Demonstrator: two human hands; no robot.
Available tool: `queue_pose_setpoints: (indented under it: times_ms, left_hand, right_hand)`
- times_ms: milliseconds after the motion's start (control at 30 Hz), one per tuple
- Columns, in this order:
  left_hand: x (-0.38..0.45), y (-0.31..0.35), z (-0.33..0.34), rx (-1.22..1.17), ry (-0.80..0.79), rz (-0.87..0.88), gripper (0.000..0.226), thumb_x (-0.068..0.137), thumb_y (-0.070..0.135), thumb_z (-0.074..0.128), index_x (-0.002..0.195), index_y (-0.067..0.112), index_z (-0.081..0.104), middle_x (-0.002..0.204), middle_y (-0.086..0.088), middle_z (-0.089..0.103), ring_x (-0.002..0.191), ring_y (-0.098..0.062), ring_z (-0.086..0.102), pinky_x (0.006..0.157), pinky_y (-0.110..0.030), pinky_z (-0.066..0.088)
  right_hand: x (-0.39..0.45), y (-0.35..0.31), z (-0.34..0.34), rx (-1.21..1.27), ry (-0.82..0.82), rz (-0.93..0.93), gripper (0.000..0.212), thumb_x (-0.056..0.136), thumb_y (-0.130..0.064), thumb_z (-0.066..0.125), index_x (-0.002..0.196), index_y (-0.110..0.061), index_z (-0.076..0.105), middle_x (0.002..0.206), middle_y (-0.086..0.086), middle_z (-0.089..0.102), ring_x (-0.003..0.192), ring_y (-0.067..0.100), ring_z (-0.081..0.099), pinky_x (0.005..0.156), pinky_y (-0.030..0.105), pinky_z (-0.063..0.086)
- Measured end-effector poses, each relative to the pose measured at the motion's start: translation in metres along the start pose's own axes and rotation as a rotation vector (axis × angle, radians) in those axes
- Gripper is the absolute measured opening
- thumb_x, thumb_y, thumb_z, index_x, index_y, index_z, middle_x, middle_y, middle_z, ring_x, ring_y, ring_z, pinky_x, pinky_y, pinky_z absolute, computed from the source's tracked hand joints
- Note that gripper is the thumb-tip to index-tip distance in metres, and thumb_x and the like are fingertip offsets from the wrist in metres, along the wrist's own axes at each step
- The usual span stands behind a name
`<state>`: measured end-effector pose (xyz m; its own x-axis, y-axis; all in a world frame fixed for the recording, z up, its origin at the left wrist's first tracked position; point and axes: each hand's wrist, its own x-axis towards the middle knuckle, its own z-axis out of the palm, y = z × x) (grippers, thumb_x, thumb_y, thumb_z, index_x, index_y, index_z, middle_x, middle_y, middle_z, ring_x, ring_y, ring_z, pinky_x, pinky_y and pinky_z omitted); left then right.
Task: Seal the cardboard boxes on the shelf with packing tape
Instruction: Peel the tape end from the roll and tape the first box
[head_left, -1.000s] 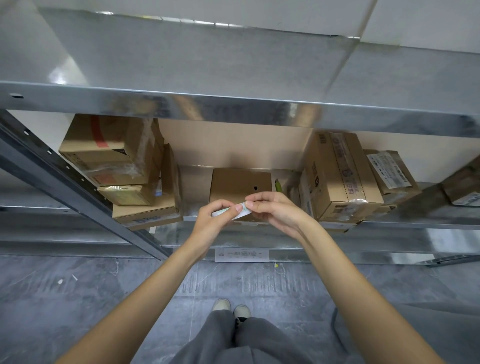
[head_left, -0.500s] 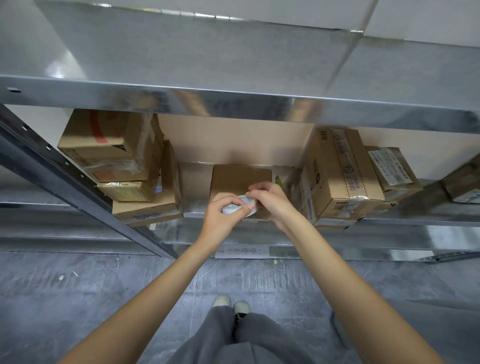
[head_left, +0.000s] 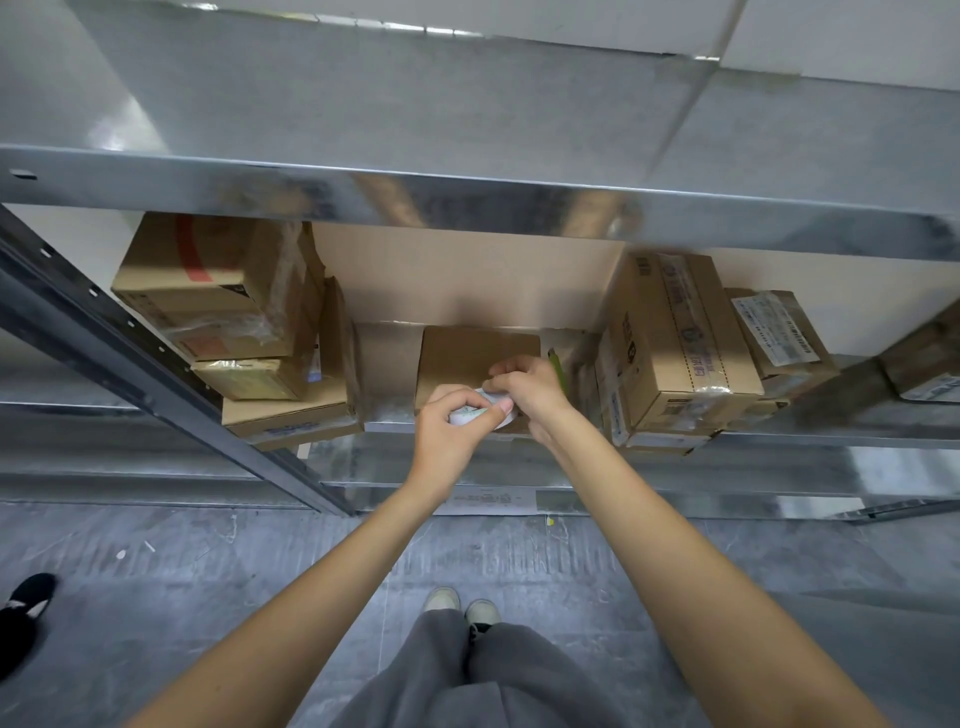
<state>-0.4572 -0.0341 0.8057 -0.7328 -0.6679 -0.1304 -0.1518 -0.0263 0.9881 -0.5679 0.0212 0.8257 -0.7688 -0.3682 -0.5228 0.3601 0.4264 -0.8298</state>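
A small brown cardboard box (head_left: 467, 353) sits on the metal shelf (head_left: 519, 457) straight ahead. In front of it my left hand (head_left: 449, 431) and my right hand (head_left: 524, 387) are pressed together around a crumpled white strip of paper or tape (head_left: 485, 410). My left thumb and fingers pinch its lower end, while my right fingers pinch its upper end. Most of the strip is hidden by my fingers. No roll of packing tape is visible.
Stacked taped boxes (head_left: 228, 322) fill the shelf's left. Taller boxes (head_left: 675, 343) with labels stand at the right. A green object (head_left: 556, 364) pokes up beside the small box. The upper shelf beam (head_left: 467, 202) overhangs. Another person's black shoe (head_left: 26, 603) is on the floor at left.
My hands came together: the white strip, stretched between them a second ago, is now bunched up between my fingers, close to the small box.
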Motion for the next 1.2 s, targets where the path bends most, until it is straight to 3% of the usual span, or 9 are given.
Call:
queue_pose_setpoints:
  times_ms: [233, 433, 600, 767, 867, 967, 1067, 1200]
  left_hand:
    - [-0.0034, -0.0007, 0.0015, 0.013, 0.003, 0.007, 0.015, 0.075, 0.017, 0.082, 0.069, 0.016, 0.069, 0.095, -0.003, 0.060, 0.087, 0.003, 0.056, 0.083, -0.008, 0.039]
    - [-0.0045, 0.0013, 0.0054, -0.007, 0.033, 0.013, 0.015, 0.076, 0.015, 0.082, 0.070, 0.010, 0.068, 0.093, -0.004, 0.059, 0.081, 0.007, 0.055, 0.078, -0.005, 0.039]
    - [-0.0047, 0.0016, 0.0059, -0.005, 0.040, -0.003, 0.017, 0.077, 0.016, 0.081, 0.072, 0.006, 0.069, 0.093, -0.004, 0.060, 0.081, 0.007, 0.054, 0.076, -0.004, 0.039]
    - [-0.0052, 0.0012, 0.0063, -0.019, 0.042, -0.033, 0.020, 0.078, 0.019, 0.080, 0.075, 0.002, 0.070, 0.094, -0.006, 0.061, 0.084, 0.004, 0.055, 0.077, -0.004, 0.038]
    - [-0.0060, 0.0024, 0.0085, -0.038, 0.047, -0.051, 0.021, 0.079, 0.020, 0.079, 0.074, 0.003, 0.070, 0.092, -0.008, 0.061, 0.084, -0.001, 0.056, 0.077, -0.007, 0.039]
    - [-0.0082, 0.0036, 0.0093, -0.043, 0.046, -0.070, 0.023, 0.081, 0.022, 0.078, 0.076, 0.001, 0.069, 0.095, -0.015, 0.063, 0.081, 0.002, 0.055, 0.074, -0.005, 0.039]
    - [-0.0095, 0.0061, 0.0094, -0.039, 0.048, -0.083, 0.023, 0.082, 0.022, 0.077, 0.077, 0.000, 0.068, 0.098, -0.018, 0.063, 0.077, 0.007, 0.053, 0.071, -0.003, 0.039]
    - [-0.0089, 0.0082, 0.0095, -0.042, 0.046, -0.081, 0.026, 0.082, 0.021, 0.077, 0.079, -0.003, 0.068, 0.098, -0.017, 0.061, 0.075, 0.009, 0.053, 0.070, -0.003, 0.038]
  right_hand:
    - [0.0008, 0.0036, -0.0018, 0.033, -0.023, -0.002, 0.021, 0.075, 0.007, 0.066, 0.089, -0.009, 0.063, 0.087, 0.009, 0.065, 0.082, 0.023, 0.061, 0.062, 0.024, 0.048]
    - [-0.0004, 0.0012, -0.0015, 0.057, 0.053, 0.012, 0.022, 0.070, 0.009, 0.069, 0.086, -0.005, 0.062, 0.077, 0.007, 0.064, 0.070, 0.020, 0.059, 0.053, 0.022, 0.045]
    - [0.0002, 0.0025, 0.0022, 0.123, 0.063, -0.003, 0.020, 0.070, 0.013, 0.064, 0.075, -0.007, 0.060, 0.071, 0.007, 0.061, 0.073, 0.025, 0.059, 0.060, 0.026, 0.049]
    - [-0.0028, 0.0014, 0.0024, 0.156, 0.051, -0.020, 0.023, 0.075, 0.009, 0.065, 0.091, -0.007, 0.060, 0.084, 0.010, 0.063, 0.075, 0.023, 0.060, 0.059, 0.025, 0.048]
    - [-0.0030, 0.0005, 0.0014, 0.180, 0.054, -0.007, 0.022, 0.076, 0.007, 0.068, 0.091, -0.007, 0.058, 0.082, 0.006, 0.061, 0.073, 0.022, 0.059, 0.057, 0.025, 0.048]
    - [-0.0016, 0.0020, 0.0029, 0.191, 0.103, 0.008, 0.020, 0.075, 0.004, 0.069, 0.083, -0.008, 0.056, 0.077, 0.005, 0.060, 0.075, 0.025, 0.060, 0.063, 0.031, 0.051]
    - [-0.0020, 0.0025, 0.0033, 0.177, 0.118, 0.019, 0.019, 0.076, 0.000, 0.070, 0.089, -0.007, 0.058, 0.083, 0.008, 0.062, 0.083, 0.028, 0.063, 0.076, 0.041, 0.056]
    - [-0.0033, 0.0021, 0.0034, 0.177, 0.121, 0.021, 0.012, 0.081, -0.006, 0.067, 0.084, -0.011, 0.057, 0.090, 0.009, 0.064, 0.097, 0.033, 0.066, 0.083, 0.044, 0.055]
